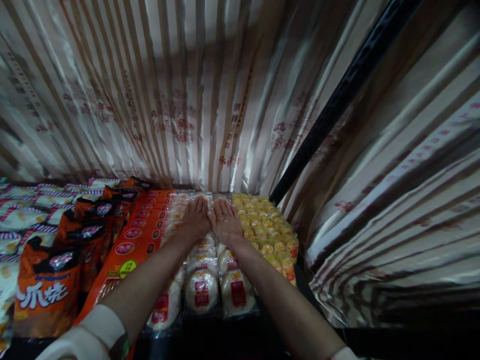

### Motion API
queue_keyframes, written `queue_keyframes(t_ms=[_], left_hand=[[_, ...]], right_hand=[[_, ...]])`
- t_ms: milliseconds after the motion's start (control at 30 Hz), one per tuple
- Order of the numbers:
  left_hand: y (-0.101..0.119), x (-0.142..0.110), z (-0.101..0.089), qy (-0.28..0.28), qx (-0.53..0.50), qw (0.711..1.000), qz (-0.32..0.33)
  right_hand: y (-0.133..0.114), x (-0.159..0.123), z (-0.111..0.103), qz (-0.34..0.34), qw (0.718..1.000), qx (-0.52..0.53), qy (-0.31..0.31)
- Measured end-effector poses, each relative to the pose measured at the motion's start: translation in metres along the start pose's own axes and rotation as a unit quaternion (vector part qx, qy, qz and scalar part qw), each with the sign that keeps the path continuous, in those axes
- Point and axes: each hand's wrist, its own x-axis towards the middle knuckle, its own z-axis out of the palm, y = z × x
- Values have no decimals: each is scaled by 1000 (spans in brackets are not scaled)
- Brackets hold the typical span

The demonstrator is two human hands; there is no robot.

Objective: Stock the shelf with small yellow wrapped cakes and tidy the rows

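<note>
Your left hand (195, 216) and right hand (226, 220) lie side by side, palms down, fingers straight and gripping nothing, over the far part of the white packs (201, 292). Those packs, round with red labels, run in rows toward you along the black shelf (213, 332). Just beyond your fingertips the striped curtain (202, 100) closes off the back. On your left the orange boxes (129, 250) flank the rows, your left forearm crossing over them; past these stand the orange bags (45, 295), then the striped-edge bags (24, 217). On your right sit the yellow packs (266, 227), with a black post (348, 80) slanting down to their far corner.
</note>
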Motion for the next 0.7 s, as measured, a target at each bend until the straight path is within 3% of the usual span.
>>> queue_keyframes(t_ms=[300, 700], left_hand=[[3, 3, 12, 1, -2, 1000, -19], [-1, -4, 5, -4, -32, 999, -17]], right_hand=[[1, -2, 11, 17, 1000, -6, 15], [0, -3, 10, -9, 999, -17, 49]])
